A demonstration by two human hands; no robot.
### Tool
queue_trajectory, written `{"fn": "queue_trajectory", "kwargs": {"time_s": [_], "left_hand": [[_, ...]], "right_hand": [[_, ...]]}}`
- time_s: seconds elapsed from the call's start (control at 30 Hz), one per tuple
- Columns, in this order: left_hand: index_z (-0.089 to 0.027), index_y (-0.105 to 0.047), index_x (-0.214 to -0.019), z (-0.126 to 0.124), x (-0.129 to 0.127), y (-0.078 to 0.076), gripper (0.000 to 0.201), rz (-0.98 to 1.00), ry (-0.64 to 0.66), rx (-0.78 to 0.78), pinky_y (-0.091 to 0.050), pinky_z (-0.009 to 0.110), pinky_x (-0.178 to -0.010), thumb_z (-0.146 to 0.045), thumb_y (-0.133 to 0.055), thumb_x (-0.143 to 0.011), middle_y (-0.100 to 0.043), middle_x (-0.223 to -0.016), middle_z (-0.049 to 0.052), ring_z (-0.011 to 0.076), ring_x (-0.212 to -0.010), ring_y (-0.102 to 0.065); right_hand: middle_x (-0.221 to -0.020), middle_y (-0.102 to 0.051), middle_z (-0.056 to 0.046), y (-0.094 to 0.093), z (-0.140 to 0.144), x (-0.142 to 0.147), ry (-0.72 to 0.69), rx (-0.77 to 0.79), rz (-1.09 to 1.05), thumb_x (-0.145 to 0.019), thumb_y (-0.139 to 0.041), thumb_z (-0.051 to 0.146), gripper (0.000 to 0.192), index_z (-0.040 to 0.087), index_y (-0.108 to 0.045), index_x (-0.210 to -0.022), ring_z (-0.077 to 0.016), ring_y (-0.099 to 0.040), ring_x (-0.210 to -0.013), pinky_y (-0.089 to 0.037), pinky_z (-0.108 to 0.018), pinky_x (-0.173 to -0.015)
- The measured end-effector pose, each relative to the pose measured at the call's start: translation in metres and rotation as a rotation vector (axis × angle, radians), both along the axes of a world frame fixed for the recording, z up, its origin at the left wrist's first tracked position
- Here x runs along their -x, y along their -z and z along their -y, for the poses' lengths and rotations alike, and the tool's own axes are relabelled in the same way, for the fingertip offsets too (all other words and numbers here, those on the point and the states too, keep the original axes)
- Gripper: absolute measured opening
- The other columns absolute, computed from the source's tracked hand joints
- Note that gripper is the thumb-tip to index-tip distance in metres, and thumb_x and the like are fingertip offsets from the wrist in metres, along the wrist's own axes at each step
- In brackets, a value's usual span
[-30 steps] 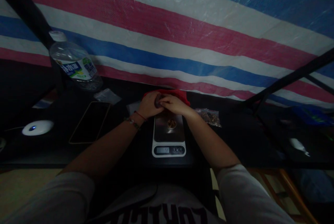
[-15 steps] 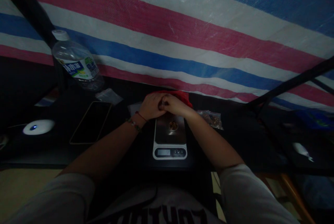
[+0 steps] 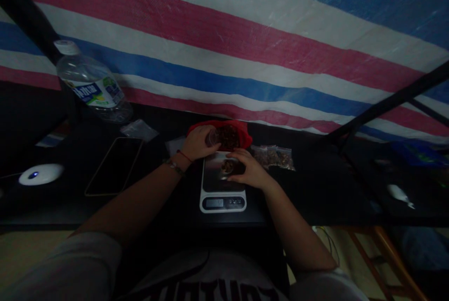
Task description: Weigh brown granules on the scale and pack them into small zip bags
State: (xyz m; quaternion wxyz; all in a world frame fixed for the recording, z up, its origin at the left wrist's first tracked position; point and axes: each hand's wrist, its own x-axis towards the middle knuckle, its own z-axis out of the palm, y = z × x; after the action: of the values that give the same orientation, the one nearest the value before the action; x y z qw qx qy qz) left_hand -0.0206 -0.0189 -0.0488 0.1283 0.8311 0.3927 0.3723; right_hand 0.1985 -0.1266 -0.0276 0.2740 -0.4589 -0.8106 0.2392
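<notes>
Now both hands work at a kitchen scale (image 3: 222, 189) on a dark table (image 3: 315, 193).
Head view: the left hand (image 3: 198, 143) grasps a small clear cup (image 3: 213, 137) just before a red bag (image 3: 238, 129) of brown bits; the right hand (image 3: 249, 172) curls around a small pile (image 3: 228, 166) on the scale's plate, grip unclear.

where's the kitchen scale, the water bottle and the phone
kitchen scale (image 3: 222, 202), head view, on its display panel at the near edge
water bottle (image 3: 93, 93), head view, on the label around its body
phone (image 3: 114, 166), head view, on the middle of its dark screen
</notes>
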Motion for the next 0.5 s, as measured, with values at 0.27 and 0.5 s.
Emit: {"fn": "queue_trajectory", "kwargs": {"time_s": [0.27,0.5], "left_hand": [[-0.017,-0.058,-0.107,0.000,0.003,0.003,0.047,0.026,0.038,0.024,-0.048,0.044,-0.093,-0.040,-0.071,-0.068,-0.065,-0.107,0.011,0.0277,-0.103,-0.060],[-0.020,-0.059,-0.102,-0.001,0.001,0.003,0.044,0.006,0.066,0.072,-0.049,0.043,-0.090,-0.044,-0.071,-0.067,-0.067,-0.103,0.008,0.0266,-0.100,-0.062]], "right_hand": [[-0.126,-0.058,-0.010,0.001,-0.010,0.009,0.101,0.000,-0.125,-0.069,-0.076,0.027,0.043,0.024,-0.064,-0.110,-0.0246,-0.051,-0.122,-0.041,-0.042,-0.103],[-0.114,-0.065,-0.007,-0.003,-0.051,0.020,0.218,-0.029,-0.278,-0.073,-0.069,0.025,0.043,0.022,-0.060,-0.116,-0.0201,-0.063,-0.103,-0.050,-0.036,-0.092]]}}
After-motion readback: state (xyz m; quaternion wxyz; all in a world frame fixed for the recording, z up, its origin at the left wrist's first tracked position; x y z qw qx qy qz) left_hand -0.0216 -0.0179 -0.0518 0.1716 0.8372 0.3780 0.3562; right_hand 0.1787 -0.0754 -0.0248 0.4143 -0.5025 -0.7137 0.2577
